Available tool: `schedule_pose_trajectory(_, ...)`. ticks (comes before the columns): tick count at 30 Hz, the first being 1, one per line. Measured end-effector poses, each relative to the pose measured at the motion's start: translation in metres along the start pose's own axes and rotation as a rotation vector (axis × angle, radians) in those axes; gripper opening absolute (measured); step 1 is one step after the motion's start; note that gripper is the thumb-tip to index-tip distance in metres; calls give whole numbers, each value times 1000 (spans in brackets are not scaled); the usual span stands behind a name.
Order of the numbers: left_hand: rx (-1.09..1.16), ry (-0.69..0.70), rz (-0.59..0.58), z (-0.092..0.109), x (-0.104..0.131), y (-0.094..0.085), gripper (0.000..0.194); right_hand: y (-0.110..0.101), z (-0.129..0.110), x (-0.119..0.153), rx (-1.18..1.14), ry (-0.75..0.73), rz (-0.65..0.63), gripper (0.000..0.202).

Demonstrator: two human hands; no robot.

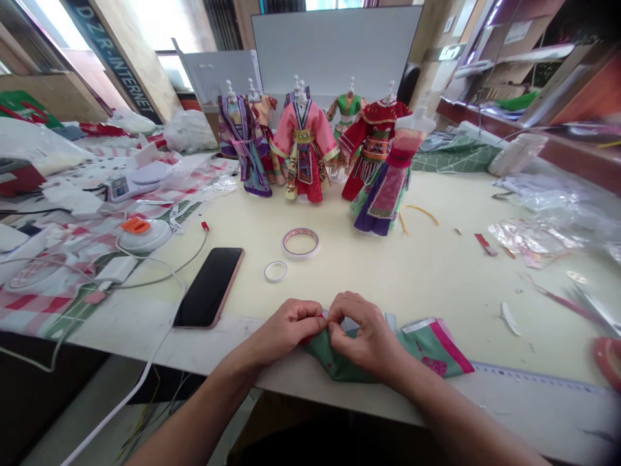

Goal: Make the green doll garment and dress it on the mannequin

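A strip of green fabric (342, 367) with a magenta border lies along the table's front edge, its right end flat on the tabletop. Thumb and finger of my left hand (291, 327) pinch the fabric's left end, near a red edge. Close against them, my right hand (361, 330) also pinches the cloth with thumb and forefinger. The fingertips of both hands almost meet, and whatever small detail sits between them is hidden. Part of the fabric behind my right hand is covered by it.
Several dressed doll stands (304, 149) stand at the back. Two tape rolls (301, 257) and a phone (209, 288) lie ahead of my hands. Scissors (594, 310) and a red tape roll (607, 362) are at right; a ruler (538, 377) runs along the front edge. A white cable (155, 362) hangs over the left edge.
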State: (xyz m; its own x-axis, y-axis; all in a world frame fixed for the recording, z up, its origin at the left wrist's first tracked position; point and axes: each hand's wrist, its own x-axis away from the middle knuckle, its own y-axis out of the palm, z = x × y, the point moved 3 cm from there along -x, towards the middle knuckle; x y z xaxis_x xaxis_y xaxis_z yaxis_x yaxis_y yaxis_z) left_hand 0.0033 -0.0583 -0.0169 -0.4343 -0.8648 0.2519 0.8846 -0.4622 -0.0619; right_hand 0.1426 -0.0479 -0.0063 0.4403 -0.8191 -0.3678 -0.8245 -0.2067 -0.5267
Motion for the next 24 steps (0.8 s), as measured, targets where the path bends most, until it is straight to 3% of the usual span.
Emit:
schedule_pose_trajectory(8,116,-20,-7,-5,0,-1,21,-3,2,-2,-233,226,-54,11)
schedule_pose_trajectory(24,132,-38,103,-6,2,-3,20,-3,12,-2,-480,434,-106,10)
